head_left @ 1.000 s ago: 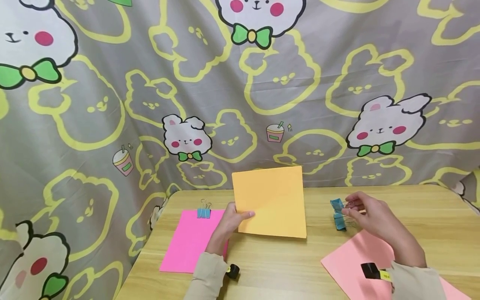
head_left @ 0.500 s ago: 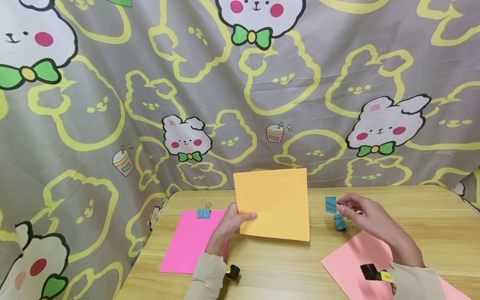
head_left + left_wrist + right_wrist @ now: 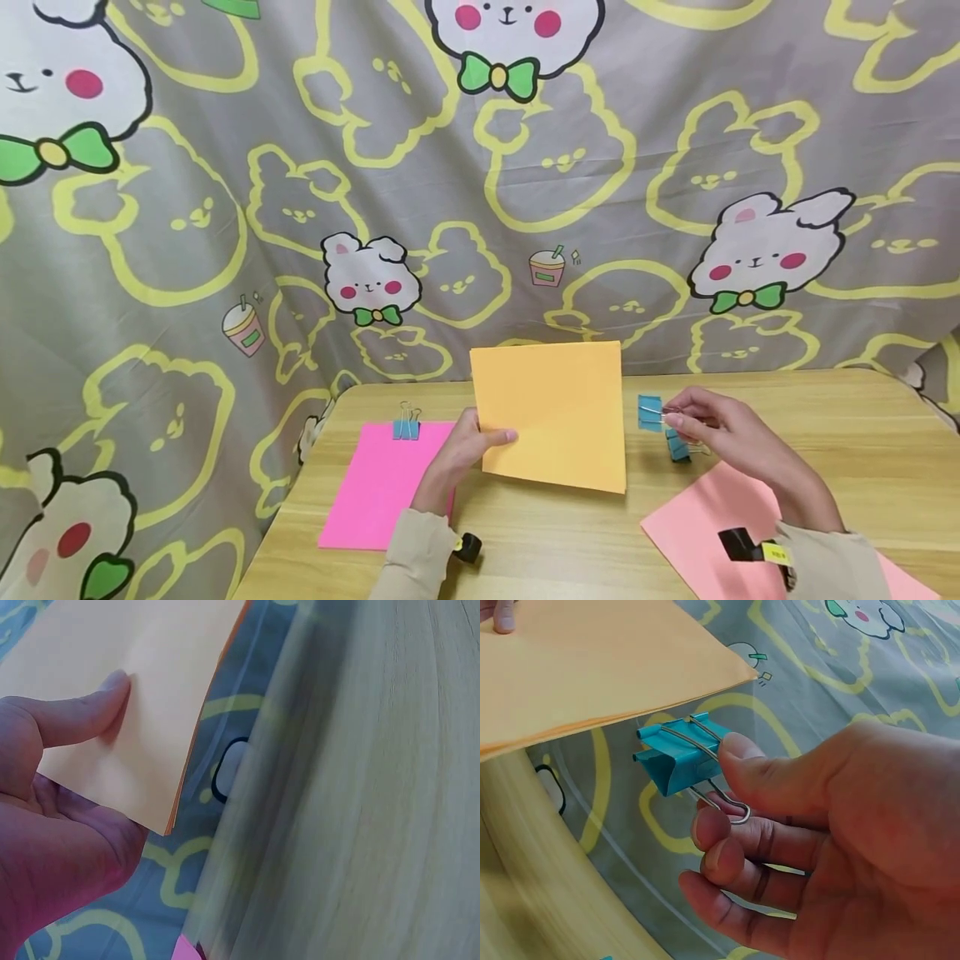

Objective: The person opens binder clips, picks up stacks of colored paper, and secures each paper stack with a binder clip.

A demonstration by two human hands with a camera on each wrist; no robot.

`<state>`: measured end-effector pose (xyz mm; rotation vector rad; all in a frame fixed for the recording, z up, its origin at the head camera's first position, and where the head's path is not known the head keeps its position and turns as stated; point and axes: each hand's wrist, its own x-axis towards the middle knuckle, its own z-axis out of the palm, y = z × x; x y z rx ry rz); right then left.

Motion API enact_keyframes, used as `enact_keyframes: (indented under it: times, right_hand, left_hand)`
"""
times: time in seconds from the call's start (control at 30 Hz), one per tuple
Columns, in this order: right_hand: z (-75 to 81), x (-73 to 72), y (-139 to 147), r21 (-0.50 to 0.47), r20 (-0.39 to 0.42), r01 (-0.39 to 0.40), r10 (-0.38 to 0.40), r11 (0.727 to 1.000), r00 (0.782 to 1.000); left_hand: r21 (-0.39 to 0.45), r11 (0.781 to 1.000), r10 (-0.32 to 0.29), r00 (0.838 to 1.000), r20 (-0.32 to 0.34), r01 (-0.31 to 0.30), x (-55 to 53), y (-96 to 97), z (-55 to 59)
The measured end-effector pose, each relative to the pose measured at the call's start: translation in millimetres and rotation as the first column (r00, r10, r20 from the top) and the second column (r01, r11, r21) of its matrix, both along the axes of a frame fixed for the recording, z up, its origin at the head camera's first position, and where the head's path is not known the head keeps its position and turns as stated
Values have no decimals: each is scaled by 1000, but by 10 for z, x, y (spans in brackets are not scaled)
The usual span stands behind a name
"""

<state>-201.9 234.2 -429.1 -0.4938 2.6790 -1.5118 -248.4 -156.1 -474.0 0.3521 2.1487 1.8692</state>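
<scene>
My left hand [image 3: 459,454] grips a stack of orange paper [image 3: 558,412] at its left side, thumb on the front face and fingers behind. The sheets stand tilted up above the table, and their layered edge shows in the left wrist view. To the right, my right hand [image 3: 723,425] pinches a blue binder clip [image 3: 679,757] by its wire handles, between thumb and index finger. The clip's mouth points toward the paper's right edge, apart from it. Another blue binder clip [image 3: 678,448] lies on the table below the held one.
On the left lies a stack of bright pink paper [image 3: 382,492] with a blue binder clip [image 3: 406,429] on its top edge. Salmon-pink paper [image 3: 697,521] lies under my right forearm. A patterned curtain [image 3: 450,192] hangs behind the wooden table [image 3: 540,542].
My right hand has lifted a binder clip from beside the other one and carried it left, turning it toward the paper. The orange paper has shifted slightly right and down.
</scene>
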Motion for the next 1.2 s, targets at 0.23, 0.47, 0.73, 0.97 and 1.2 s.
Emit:
enact_keyframes:
  times: [0.23,0.47,0.73,0.97,1.2]
  right_hand:
    - [4,-11,-37,-55,-15,-22,21,998,1000]
    - [13,-14,-96,-52,-5,-31,30,998,1000]
    - [34,-8,-107,-51,-10,-24,24,998,1000]
    - [40,3,-90,-51,-8,-14,14,999,1000]
    - [43,-10,-122,-53,-4,-28,28,998,1000]
  left_hand:
    - [21,1000,-23,1000,3,23,29,31,20]
    - [34,999,-18,999,29,17,34,50,3]
    - [47,999,-12,999,33,10,24,52,-11]
    - [63,998,-25,999,31,23,32,54,13]
    - [57,998,-41,999,20,40,45,67,31]
